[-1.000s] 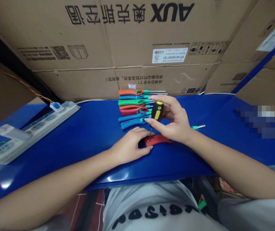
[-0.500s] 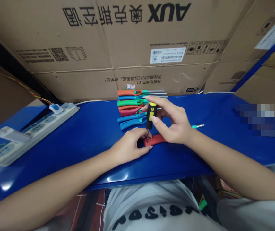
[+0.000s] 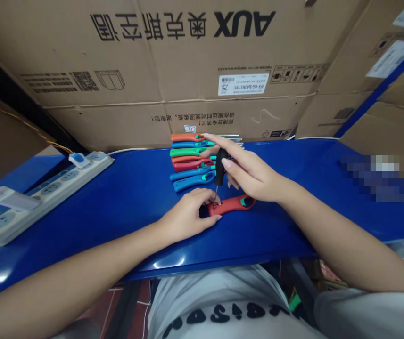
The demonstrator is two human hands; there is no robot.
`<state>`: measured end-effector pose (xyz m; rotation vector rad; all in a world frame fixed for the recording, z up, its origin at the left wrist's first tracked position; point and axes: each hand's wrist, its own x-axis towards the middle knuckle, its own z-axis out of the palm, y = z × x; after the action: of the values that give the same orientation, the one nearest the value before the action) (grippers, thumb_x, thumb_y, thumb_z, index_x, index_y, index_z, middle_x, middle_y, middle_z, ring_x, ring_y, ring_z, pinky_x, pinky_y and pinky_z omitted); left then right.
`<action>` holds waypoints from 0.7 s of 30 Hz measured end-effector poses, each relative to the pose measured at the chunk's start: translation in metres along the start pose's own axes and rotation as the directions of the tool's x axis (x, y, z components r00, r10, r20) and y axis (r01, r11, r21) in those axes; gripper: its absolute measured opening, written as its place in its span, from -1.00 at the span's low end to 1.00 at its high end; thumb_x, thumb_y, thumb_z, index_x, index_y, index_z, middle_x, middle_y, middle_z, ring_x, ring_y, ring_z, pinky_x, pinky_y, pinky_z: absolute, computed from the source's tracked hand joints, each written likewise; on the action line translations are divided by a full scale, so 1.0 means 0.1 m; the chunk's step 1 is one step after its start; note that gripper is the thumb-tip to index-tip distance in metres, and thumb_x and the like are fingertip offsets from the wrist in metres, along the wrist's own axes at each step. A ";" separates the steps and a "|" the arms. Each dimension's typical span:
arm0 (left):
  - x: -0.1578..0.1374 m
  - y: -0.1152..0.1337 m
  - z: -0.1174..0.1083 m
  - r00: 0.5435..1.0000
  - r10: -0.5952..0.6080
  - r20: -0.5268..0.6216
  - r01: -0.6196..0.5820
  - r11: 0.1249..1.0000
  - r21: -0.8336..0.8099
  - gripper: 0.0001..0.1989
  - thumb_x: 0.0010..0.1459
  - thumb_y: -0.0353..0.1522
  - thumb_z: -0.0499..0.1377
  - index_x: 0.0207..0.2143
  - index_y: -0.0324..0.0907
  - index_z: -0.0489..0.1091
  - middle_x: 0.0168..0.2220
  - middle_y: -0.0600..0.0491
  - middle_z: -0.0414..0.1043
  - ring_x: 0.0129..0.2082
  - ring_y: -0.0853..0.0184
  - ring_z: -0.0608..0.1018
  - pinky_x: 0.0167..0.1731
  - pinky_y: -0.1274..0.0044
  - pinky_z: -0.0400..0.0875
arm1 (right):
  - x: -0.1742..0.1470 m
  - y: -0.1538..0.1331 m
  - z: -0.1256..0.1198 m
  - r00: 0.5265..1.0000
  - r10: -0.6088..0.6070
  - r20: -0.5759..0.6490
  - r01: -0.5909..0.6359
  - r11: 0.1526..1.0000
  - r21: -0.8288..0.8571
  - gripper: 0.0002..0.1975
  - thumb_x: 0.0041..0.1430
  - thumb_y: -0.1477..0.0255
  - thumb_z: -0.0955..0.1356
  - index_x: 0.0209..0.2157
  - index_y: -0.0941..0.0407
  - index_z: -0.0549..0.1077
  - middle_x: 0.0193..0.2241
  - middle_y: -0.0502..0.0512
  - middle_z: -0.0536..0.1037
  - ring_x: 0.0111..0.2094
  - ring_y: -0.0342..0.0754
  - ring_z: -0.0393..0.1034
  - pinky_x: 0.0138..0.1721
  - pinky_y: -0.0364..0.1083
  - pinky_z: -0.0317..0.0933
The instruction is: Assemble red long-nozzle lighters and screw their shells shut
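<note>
On the blue table lies a red long-neck lighter point(image 3: 230, 205) with a green trigger; most of its metal neck is hidden behind my right hand and forearm. My left hand point(image 3: 191, 212) grips the lighter's handle end between thumb and fingers. My right hand point(image 3: 249, 172) is closed around a black screwdriver point(image 3: 220, 170), held nearly upright. The screwdriver's tip touches the lighter's handle close to my left fingers. Behind my hands, several other lighters point(image 3: 187, 152) in orange, blue, green and red lie in a row, necks pointing right.
A white power strip point(image 3: 49, 193) with plugs in it lies on the left of the blue table point(image 3: 117, 202). A large cardboard box point(image 3: 117, 110) stands along the back. A small numbered label point(image 3: 189, 128) is by the lighters, and a blurred patch point(image 3: 378, 176) is at right.
My right fingers have shifted around the screwdriver handle, which has turned so its yellow marks no longer show. The lighter's green trigger has come into view. My left hand keeps its hold.
</note>
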<state>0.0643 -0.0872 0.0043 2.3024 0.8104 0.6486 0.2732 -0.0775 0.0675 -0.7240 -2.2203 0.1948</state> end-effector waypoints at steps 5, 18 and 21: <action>-0.01 0.00 0.01 1.000 0.000 -0.003 0.000 1.000 0.003 -0.84 0.11 -0.43 0.30 -0.25 -0.15 0.39 -0.23 0.06 0.51 -0.22 0.28 0.52 -0.16 0.45 0.42 | -0.04 -0.01 0.06 0.985 -0.004 -0.172 -0.028 0.982 -0.184 -0.57 0.21 0.11 0.41 0.01 0.06 0.52 -0.09 0.13 0.64 -0.10 0.07 0.56 -0.05 -0.03 0.41; 0.00 -0.02 -0.01 0.999 0.043 -0.004 -0.043 0.999 0.010 -0.85 0.11 -0.44 0.32 -0.38 -0.16 0.37 -0.32 0.09 0.48 -0.26 0.30 0.50 -0.21 0.49 0.37 | -0.03 -0.09 0.00 0.987 -0.050 -0.154 0.013 0.972 -0.233 -0.67 0.29 0.18 0.36 -0.01 0.04 0.53 -0.13 0.09 0.66 -0.19 0.01 0.57 -0.11 -0.06 0.40; 0.00 -0.02 -0.01 0.999 0.045 0.005 -0.045 0.999 -0.001 -0.87 0.12 -0.44 0.32 -0.36 -0.18 0.38 -0.31 0.08 0.48 -0.25 0.30 0.50 -0.19 0.50 0.37 | -0.01 -0.10 0.05 0.996 -0.003 -0.092 -0.001 0.999 -0.046 -0.63 0.43 0.27 0.19 0.15 0.01 0.41 0.10 0.10 0.54 -0.02 0.01 0.51 -0.02 -0.02 0.40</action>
<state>0.0629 -0.0857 0.0036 2.3259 0.7582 0.6627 0.2657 -0.0856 0.0668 -0.7419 -2.1431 0.1079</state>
